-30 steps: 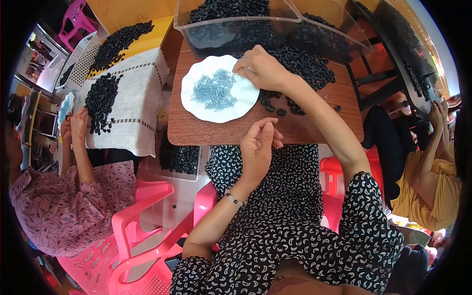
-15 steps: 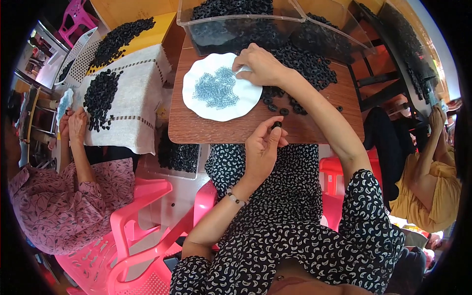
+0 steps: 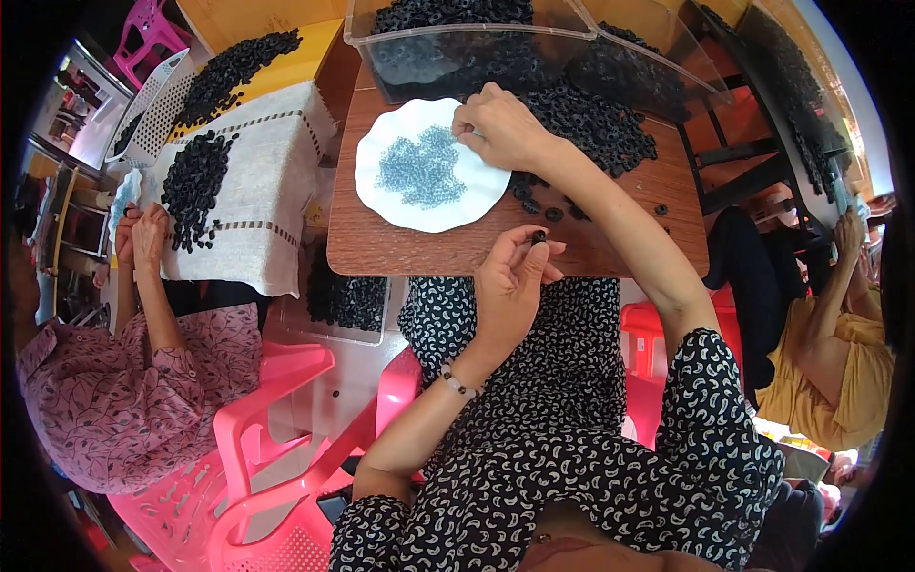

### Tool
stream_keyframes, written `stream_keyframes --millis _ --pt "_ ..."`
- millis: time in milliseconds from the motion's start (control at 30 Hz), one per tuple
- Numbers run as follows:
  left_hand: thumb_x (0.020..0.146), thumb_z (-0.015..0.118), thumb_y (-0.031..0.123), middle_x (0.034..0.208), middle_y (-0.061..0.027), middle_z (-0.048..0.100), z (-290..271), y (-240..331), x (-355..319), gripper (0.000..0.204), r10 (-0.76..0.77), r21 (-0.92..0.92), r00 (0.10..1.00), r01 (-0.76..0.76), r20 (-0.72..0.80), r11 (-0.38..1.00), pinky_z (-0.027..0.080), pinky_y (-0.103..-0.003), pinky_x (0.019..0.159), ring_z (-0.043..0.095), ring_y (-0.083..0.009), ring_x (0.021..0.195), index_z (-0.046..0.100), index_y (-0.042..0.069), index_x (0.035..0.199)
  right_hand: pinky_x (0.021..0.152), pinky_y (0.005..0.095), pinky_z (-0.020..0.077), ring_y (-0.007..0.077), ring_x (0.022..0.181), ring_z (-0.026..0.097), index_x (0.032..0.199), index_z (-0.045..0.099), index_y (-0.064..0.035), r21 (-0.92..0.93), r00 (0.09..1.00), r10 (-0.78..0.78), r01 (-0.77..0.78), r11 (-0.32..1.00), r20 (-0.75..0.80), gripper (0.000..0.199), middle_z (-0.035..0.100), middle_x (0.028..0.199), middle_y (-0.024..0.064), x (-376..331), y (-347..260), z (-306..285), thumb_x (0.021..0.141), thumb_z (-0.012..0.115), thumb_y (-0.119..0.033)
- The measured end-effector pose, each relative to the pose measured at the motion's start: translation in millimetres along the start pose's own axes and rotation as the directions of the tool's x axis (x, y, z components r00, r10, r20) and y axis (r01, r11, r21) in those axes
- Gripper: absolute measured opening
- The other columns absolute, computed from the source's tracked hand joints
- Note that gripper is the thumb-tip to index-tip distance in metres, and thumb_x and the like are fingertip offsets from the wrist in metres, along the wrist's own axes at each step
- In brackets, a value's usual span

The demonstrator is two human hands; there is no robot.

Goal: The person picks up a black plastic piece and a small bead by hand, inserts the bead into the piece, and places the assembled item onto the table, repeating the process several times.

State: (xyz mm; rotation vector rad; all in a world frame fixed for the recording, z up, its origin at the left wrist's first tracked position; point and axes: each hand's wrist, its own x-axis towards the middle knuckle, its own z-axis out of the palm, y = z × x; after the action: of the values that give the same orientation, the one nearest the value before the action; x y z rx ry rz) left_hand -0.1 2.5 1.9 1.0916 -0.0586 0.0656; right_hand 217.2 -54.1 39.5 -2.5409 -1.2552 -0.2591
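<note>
My left hand (image 3: 510, 281) is raised at the table's near edge, thumb and fingers closed on a small black ring-shaped part (image 3: 539, 236). My right hand (image 3: 500, 129) reaches over the right rim of a white wavy-edged plate (image 3: 393, 212). Its fingers are bent together at the plate, and whatever they pinch is hidden. A heap of tiny clear bluish pieces (image 3: 419, 172) lies in the middle of the plate. Many black ring-shaped parts (image 3: 600, 129) are piled on the brown table (image 3: 400, 253), partly behind my right forearm.
At the table's back stands a clear plastic bin (image 3: 467, 57) full of black parts. On the left, a person in a pink patterned shirt (image 3: 143, 400) works by a cloth-covered table (image 3: 253, 181). Another person in a yellow top (image 3: 829, 372) sits at right. Pink chairs (image 3: 276, 391) stand close by.
My left hand has turned slightly, with the black part still between its fingers. My right hand stays at the plate's right side, its fingers shifting only a little.
</note>
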Motion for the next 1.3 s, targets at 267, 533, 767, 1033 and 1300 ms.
stream_keyframes --millis 267,533,767,1033,1300 --pt "0.106 0.060 0.018 0.105 -0.0127 0.074 2.4 1.3 -0.2 0.028 -0.023 -0.049 0.999 0.022 -0.023 0.999 0.054 -0.023 0.071 0.066 -0.0104 0.077 0.057 -0.004 0.122 0.088 0.0417 0.0467 0.0322 0.097 0.056 0.092 0.073 -0.0081 0.035 0.997 -0.018 0.021 0.999 -0.081 0.014 0.068 0.092 0.0113 -8.5 1.1 -1.1 0.080 0.077 -0.014" --pt "0.105 0.061 0.018 0.104 -0.0110 0.073 0.5 -3.5 0.9 0.028 -0.046 -0.048 0.999 0.045 -0.019 0.998 0.054 -0.023 0.072 0.065 -0.0098 0.079 0.058 -0.004 0.122 0.089 0.0416 0.0462 0.0316 0.096 0.056 0.092 0.073 -0.0072 0.053 0.997 0.005 -0.001 0.999 -0.074 0.010 0.069 0.092 0.0115 -6.4 -0.6 2.6 0.083 0.075 -0.013" --pt "0.104 0.064 0.018 0.104 -0.0086 0.072 0.2 -4.2 0.6 0.030 -0.046 -0.057 0.998 0.044 -0.032 0.997 0.053 -0.022 0.072 0.064 -0.0090 0.079 0.061 -0.004 0.124 0.089 0.0417 0.0462 0.0318 0.093 0.056 0.090 0.072 -0.0053 0.110 0.998 -0.020 0.027 0.994 -0.060 0.009 0.071 0.091 0.0100 -13.0 -2.3 -12.1 0.085 0.072 -0.013" --pt "0.102 0.066 0.012 0.107 -0.0075 0.068 -1.6 2.4 0.3 0.030 0.044 0.006 0.988 -0.043 -0.147 0.999 0.054 -0.021 0.071 0.065 -0.0081 0.080 0.065 -0.004 0.127 0.063 0.0212 0.0484 0.0041 0.073 0.062 0.096 0.072 -0.0008 0.625 0.975 0.153 -0.222 0.748 0.163 0.014 0.070 0.082 0.0009 -52.9 -28.6 -64.4 0.091 0.075 -0.014" --pt "0.101 0.065 0.007 0.108 -0.0062 0.064 0.1 7.5 -0.6 0.027 0.184 0.182 0.973 -0.157 -0.141 0.971 0.054 -0.020 0.069 0.066 -0.0088 0.081 0.067 -0.004 0.126 0.073 0.0226 0.0478 0.0038 0.080 0.058 0.094 0.070 -0.0007 0.763 0.938 0.174 -0.345 0.547 0.299 0.013 0.066 0.085 -0.0038 -116.0 -49.9 -104.1 0.089 0.078 -0.010"
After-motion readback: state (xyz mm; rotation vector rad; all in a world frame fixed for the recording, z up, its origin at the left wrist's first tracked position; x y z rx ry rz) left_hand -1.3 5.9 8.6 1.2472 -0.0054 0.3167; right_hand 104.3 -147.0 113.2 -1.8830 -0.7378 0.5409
